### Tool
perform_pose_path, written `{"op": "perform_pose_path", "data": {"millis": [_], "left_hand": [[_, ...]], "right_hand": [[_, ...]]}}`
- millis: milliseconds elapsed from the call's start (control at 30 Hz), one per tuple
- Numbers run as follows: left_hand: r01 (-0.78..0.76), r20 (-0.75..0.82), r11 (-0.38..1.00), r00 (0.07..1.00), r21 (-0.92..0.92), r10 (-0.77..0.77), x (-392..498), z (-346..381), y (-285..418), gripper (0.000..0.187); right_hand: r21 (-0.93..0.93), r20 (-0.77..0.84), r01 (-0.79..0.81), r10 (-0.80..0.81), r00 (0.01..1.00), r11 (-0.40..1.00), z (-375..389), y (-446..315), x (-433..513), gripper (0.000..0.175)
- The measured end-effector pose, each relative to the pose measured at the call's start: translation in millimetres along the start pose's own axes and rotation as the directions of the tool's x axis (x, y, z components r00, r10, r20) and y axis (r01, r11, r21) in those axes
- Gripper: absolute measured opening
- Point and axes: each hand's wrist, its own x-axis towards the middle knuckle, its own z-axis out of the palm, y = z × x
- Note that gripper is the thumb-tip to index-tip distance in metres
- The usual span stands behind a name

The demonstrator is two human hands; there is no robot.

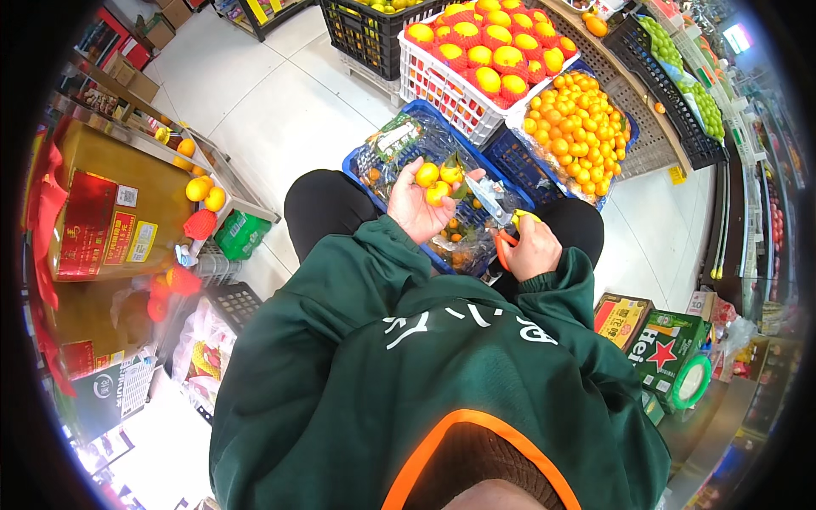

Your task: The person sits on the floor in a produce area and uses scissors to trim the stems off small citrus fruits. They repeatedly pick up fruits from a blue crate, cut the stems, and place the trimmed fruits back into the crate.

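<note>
Several small orange citrus fruits [437, 192] with green leaves rest in my left hand [417, 207], whose fingers curl around them. My right hand [535, 247] grips scissors [499, 207] with orange and yellow handles. The metal blades point up and left, close to the leaves beside the fruit; how far apart the blades are is hard to tell. Below both hands, between my knees, is a blue plastic crate [440, 121] lined with clear printed plastic film, with more small citrus fruits and leaves in it.
Beyond the blue crate stands a white crate [440, 95] of oranges in red foam nets. To its right, small citrus fruits [577, 131] fill another crate. A black crate [366, 41] stands behind. Boxes [666, 350] are at the right, and a metal-edged shelf [236, 197] with fruit at the left.
</note>
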Motion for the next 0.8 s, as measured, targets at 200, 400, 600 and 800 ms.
{"op": "perform_pose_path", "data": {"millis": [200,400,600,800], "left_hand": [[-0.014,-0.011,0.996,1.000,0.084,0.015,4,-12,1,0.048],[-0.031,-0.086,0.992,0.995,0.124,0.042,4,-10,2,0.044],[-0.018,-0.088,0.995,0.996,0.095,0.027,4,-10,2,0.041],[-0.013,-0.067,0.989,0.997,0.148,0.024,8,-22,3,0.038]], "right_hand": [[-0.031,-0.010,0.082,-0.082,0.997,0.996,-5,8,7,0.038],[-0.079,0.028,0.121,-0.119,0.993,0.989,-8,18,10,0.039],[-0.074,-0.066,0.218,-0.223,0.973,0.973,-10,23,18,0.031],[-0.116,0.009,0.206,-0.206,0.979,0.972,-8,27,17,0.034]]}}
